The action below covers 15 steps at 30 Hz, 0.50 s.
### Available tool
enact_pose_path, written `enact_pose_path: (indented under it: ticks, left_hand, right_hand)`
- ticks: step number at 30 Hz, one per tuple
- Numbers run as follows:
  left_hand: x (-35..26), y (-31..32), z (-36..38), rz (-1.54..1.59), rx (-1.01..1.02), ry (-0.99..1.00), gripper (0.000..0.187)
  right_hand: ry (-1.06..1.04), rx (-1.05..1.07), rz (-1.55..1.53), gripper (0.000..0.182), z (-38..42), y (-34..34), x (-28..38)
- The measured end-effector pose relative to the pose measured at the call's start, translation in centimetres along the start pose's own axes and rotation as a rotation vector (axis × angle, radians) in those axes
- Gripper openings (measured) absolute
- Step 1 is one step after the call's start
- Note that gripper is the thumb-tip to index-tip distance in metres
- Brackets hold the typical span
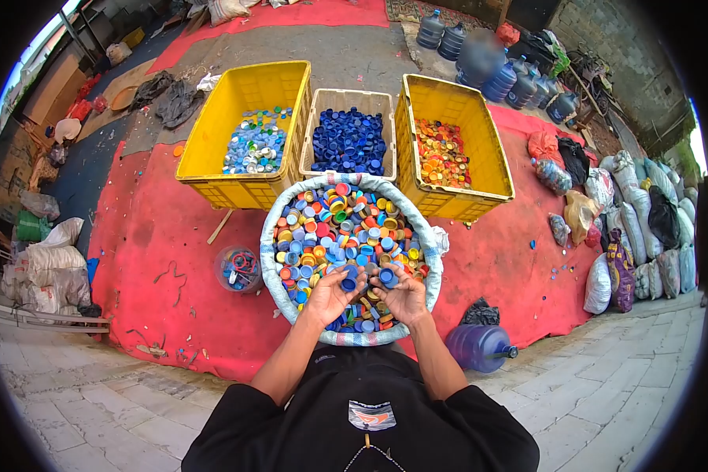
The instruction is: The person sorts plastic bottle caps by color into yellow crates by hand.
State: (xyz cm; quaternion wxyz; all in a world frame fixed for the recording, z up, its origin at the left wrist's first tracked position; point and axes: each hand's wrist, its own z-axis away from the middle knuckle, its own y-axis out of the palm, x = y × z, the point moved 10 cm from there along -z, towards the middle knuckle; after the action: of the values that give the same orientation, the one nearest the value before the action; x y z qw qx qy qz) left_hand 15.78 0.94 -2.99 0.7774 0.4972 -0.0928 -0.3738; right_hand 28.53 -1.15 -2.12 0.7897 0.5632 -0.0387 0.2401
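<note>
A round basket (271, 279) with a pale cloth rim, full of mixed coloured bottle caps (354, 212), stands right in front of me. Over its near part, my left hand (332, 293) has its fingers around a dark blue cap (349, 283). Beside it, my right hand (403, 295) holds another blue cap (388, 277) between thumb and fingers. Behind the basket are three crates: a yellow crate (252, 79) with light blue, white and green caps, a white crate (352, 96) with dark blue caps, and a yellow crate (468, 118) with orange and red caps.
A small clear tub (238, 269) sits left of the basket on the red sheet (157, 259). To the right lies a large blue water jug (480, 347). Filled sacks (641, 228) line the right side, and more sacks (51, 271) lie at left. Water jugs stand at the back right.
</note>
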Motion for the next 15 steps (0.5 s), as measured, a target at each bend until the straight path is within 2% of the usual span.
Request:
enact_pose_path:
  ticks: [3, 6, 9, 10, 11, 12, 14, 15]
  left_hand:
    - [0.1, -1.0, -0.5, 0.004, -0.044, -0.013, 0.026]
    - [-0.5, -1.4, -1.5, 0.019, -0.068, -0.003, 0.028]
    - [-2.7, -0.7, -4.4, 0.003, -0.081, 0.012, 0.029]
    - [-3.5, 0.3, -6.2, 0.081, -0.084, -0.025, 0.031]
    - [-5.3, 1.9, -8.2, 0.039, -0.042, 0.005, 0.030]
    - [-8.1, 5.4, -9.0, -0.007, -0.026, 0.111, 0.027]
    - [-12.8, 10.0, -11.5, 0.001, -0.021, 0.196, 0.027]
    - [-15.1, 11.5, -13.1, -0.045, 0.028, 0.224, 0.050]
  right_hand:
    - [0.009, -0.066, -0.091, 0.070, 0.0, -0.8, -1.8]
    - [-0.012, -0.164, -0.043, 0.073, 0.0, -0.6, -1.8]
    - [-0.028, -0.322, 0.069, 0.067, -1.9, -0.2, -0.3]
    - [-0.045, -0.265, 0.127, 0.064, -4.3, -0.8, 0.5]
    - [-0.082, -0.309, 0.189, 0.059, -5.8, 1.5, 2.4]
    - [-0.122, -0.123, 0.180, 0.052, -8.8, 4.1, 4.1]
    - [-0.274, -0.049, 0.307, 0.037, -12.9, 9.2, 8.6]
    - [-0.303, -0.085, 0.319, 0.032, -14.2, 11.5, 10.2]
